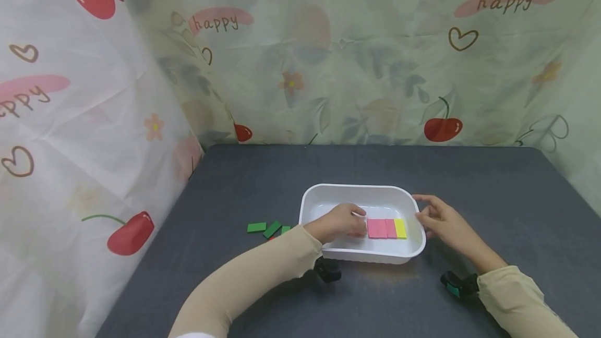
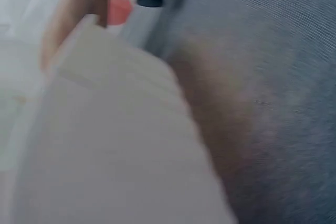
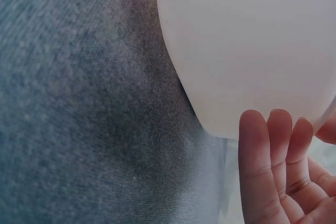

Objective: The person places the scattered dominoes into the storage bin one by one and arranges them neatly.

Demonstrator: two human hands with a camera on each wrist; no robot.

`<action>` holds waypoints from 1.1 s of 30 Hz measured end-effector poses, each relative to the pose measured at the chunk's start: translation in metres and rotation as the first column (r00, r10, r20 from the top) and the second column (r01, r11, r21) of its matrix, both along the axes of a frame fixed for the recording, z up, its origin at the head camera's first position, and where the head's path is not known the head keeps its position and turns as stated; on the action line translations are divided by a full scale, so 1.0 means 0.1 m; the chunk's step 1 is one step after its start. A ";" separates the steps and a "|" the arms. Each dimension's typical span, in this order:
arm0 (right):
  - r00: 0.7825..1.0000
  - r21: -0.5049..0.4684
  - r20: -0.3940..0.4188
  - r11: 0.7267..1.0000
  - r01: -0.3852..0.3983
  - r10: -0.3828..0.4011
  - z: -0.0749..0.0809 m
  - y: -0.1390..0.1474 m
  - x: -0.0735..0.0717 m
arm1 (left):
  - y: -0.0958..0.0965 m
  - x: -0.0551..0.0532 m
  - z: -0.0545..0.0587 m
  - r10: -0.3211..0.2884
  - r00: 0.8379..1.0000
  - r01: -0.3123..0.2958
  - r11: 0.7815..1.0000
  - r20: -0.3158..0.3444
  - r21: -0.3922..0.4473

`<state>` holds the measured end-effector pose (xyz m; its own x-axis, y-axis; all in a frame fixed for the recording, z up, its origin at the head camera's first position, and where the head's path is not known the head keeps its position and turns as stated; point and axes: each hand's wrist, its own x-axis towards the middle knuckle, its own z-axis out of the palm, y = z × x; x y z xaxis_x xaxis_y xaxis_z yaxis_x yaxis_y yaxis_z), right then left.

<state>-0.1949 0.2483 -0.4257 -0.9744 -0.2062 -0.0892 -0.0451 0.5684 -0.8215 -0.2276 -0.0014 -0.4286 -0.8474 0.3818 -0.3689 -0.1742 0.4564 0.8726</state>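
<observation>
My left hand (image 1: 346, 220) is inside a white plastic tray (image 1: 361, 188), its fingers bent beside a row of flat tiles. The row has pink tiles (image 1: 377, 228) and, at its right end, a yellow tile (image 1: 400, 228). Whether the left fingertips pinch a tile is hidden. At the tray's right end, my right hand (image 1: 436, 216) touches the rim with thumb and index finger. In the right wrist view its other fingers (image 3: 254, 145) stand nearly straight against the tray's outer wall (image 3: 241, 56). The left wrist view is blurred and does not show the left hand's work.
Left of the tray, several green tiles (image 1: 256, 227) lie on the dark table (image 1: 263, 181), with a bit of red showing, partly behind the left sleeve (image 1: 263, 265). A patterned cloth (image 1: 291, 56) hangs behind and to the left of the table.
</observation>
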 end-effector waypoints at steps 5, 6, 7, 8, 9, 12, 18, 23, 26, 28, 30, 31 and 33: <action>1.000 0.002 0.006 1.000 0.002 -0.002 -0.01 0.00 0.01 | -0.19 -0.03 0.25 -0.002 0.998 -0.008 0.986 0.059 0.165; 1.000 0.000 0.008 1.000 0.000 0.000 -0.01 0.00 0.01 | -0.25 -0.04 0.32 -0.004 0.999 -0.007 0.979 0.054 0.204; 1.000 -0.002 0.010 1.000 -0.001 0.001 -0.01 -0.01 0.01 | -0.33 -0.04 0.41 -0.003 0.999 -0.007 0.974 0.043 0.228; 1.000 -0.004 0.008 1.000 -0.003 0.003 -0.01 -0.01 0.01 | -0.42 -0.05 0.50 0.005 1.000 -0.012 0.968 0.028 0.252; 1.000 -0.004 0.007 1.000 -0.004 0.004 -0.01 -0.01 0.01 | -0.52 -0.06 0.59 0.016 1.000 -0.017 0.961 0.003 0.275; 1.000 0.000 -0.001 1.000 -0.005 0.005 0.00 -0.01 0.00 | -0.86 -0.10 0.81 0.079 0.994 -0.048 0.937 -0.076 0.346; 1.000 0.015 0.004 1.000 0.002 -0.002 0.00 -0.01 -0.01 | -1.54 -0.18 0.85 0.194 0.966 -0.130 0.936 -0.171 0.328; 1.000 0.020 0.010 1.000 0.006 -0.006 0.01 -0.02 -0.01 | -1.98 -0.19 0.63 0.218 0.955 -0.174 0.961 -0.200 0.215; 1.000 0.022 0.008 1.000 0.005 -0.005 0.02 -0.02 0.00 | -2.20 -0.18 0.47 0.179 0.962 -0.151 0.978 -0.205 0.146; 1.000 0.023 0.007 1.000 0.006 -0.007 0.01 -0.02 0.00 | -2.33 -0.18 0.37 0.145 0.967 -0.129 0.988 -0.207 0.090; 1.000 0.023 0.003 1.000 0.009 -0.009 0.01 -0.01 0.00 | -2.45 -0.19 0.26 0.096 0.972 -0.089 0.995 -0.214 0.043; 1.000 0.021 0.003 1.000 0.009 -0.009 0.01 -0.01 0.00 | -2.50 -0.20 0.21 0.066 0.973 -0.063 0.998 -0.219 0.019; 1.000 0.020 0.003 1.000 0.009 -0.009 0.00 -0.01 0.00 | -2.58 -0.20 0.12 0.010 0.976 -0.015 1.000 -0.216 -0.021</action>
<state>-0.1950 0.2473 -0.4256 -0.9759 -0.1959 -0.0960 -0.0377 0.5847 -0.8104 -0.2479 -0.2595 -0.4164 -0.9128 0.3642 -0.1850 0.0113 0.4753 0.8797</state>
